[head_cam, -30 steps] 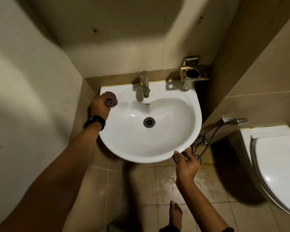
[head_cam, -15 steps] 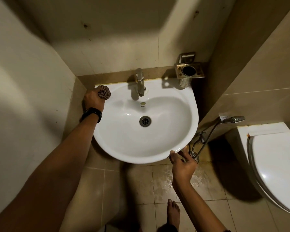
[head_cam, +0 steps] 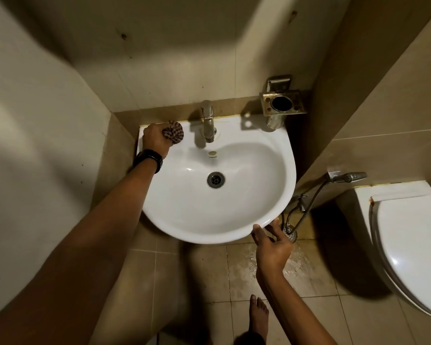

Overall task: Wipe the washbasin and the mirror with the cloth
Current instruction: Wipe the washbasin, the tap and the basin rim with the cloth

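Observation:
A white washbasin (head_cam: 246,195) hangs on the tiled wall, with a chrome tap (head_cam: 207,124) at its back and a drain (head_cam: 216,179) in the bowl. My left hand (head_cam: 154,139), with a black watch on the wrist, presses a bunched checked cloth (head_cam: 173,132) onto the basin's back left corner, just left of the tap. My right hand (head_cam: 271,245) rests with spread fingers against the basin's front right rim. No mirror is in view.
A metal cup holder (head_cam: 281,104) is fixed to the wall at the basin's back right. A spray hose (head_cam: 309,205) hangs beside a white toilet (head_cam: 413,245) on the right. The floor tiles (head_cam: 296,265) are wet; my bare foot (head_cam: 258,317) stands below.
My left hand has slid the cloth back along the left rim to the corner by the tap. My right hand has stayed on the front rim.

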